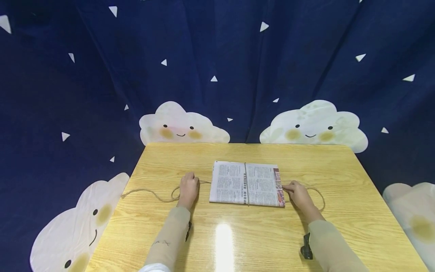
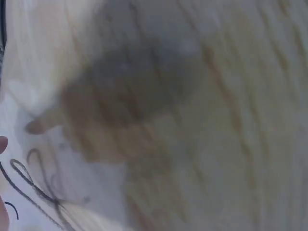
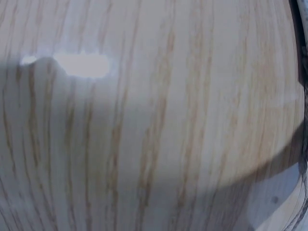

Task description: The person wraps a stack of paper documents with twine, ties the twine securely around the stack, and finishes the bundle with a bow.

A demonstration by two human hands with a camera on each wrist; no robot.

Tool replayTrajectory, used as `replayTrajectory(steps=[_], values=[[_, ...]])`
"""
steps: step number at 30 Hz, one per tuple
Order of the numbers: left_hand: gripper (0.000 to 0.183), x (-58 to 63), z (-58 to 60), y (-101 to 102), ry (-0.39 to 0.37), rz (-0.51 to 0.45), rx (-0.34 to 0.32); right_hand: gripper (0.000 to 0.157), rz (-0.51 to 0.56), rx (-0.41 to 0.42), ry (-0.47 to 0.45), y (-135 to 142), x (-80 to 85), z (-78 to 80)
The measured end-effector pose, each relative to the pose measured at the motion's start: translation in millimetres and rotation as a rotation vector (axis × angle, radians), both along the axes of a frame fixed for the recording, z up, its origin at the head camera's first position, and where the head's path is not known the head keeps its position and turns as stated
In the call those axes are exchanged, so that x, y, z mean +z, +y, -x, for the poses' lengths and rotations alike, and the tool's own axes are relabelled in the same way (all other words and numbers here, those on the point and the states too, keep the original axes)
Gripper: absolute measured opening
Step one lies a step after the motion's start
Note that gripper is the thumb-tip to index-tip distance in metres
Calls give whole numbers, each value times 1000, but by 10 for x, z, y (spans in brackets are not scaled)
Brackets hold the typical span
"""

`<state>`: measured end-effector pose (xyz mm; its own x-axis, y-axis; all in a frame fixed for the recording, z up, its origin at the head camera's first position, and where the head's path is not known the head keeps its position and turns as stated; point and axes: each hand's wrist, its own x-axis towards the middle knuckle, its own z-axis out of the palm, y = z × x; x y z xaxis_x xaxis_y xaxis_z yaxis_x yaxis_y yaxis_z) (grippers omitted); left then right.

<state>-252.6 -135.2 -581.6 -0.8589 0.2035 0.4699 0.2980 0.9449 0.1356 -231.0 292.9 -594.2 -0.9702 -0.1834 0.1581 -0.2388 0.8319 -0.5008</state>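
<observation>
A folded stack of newspaper lies flat on the wooden table, with brown twine running across its top from back to front. Lengths of twine also come out from its left and right sides. My left hand is left of the stack, its curled fingers gripping the twine; a loop and a long tail trail leftward. In the left wrist view, looped twine shows beside the fingertips. At the stack's right edge, my right hand pinches the twine, which curves away behind the wrist.
The light wooden table has its far edge against a dark blue curtain printed with clouds and white triangles. A bright glare patch lies in front of the newspaper. Dark wrist-camera mounts sit at both wrists.
</observation>
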Motion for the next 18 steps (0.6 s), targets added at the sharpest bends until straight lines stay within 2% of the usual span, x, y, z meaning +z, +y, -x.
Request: replayTrajectory(steps=[1,3,6,9,13,16,18], values=[[2,10,10,11,12,-29,13,20,-2,1,0,5,-2,2],[4,26,30,56,-10,-110,40,20,-3,2,9,9,-6,5],[7,59,66,164,-84,-271,40,20,-3,0,8,14,-8,7],[17,93,100,302,-122,-448,-29,20,1,-3,4,16,-6,8],[24,178,129,510,-177,-648,-164,21,-2,-7,-4,14,-7,9],[26,245,142,666,-222,-725,-251,20,-7,-11,-4,2,2,5],[28,271,143,762,-237,-728,-298,20,-6,-16,-2,-9,12,0]])
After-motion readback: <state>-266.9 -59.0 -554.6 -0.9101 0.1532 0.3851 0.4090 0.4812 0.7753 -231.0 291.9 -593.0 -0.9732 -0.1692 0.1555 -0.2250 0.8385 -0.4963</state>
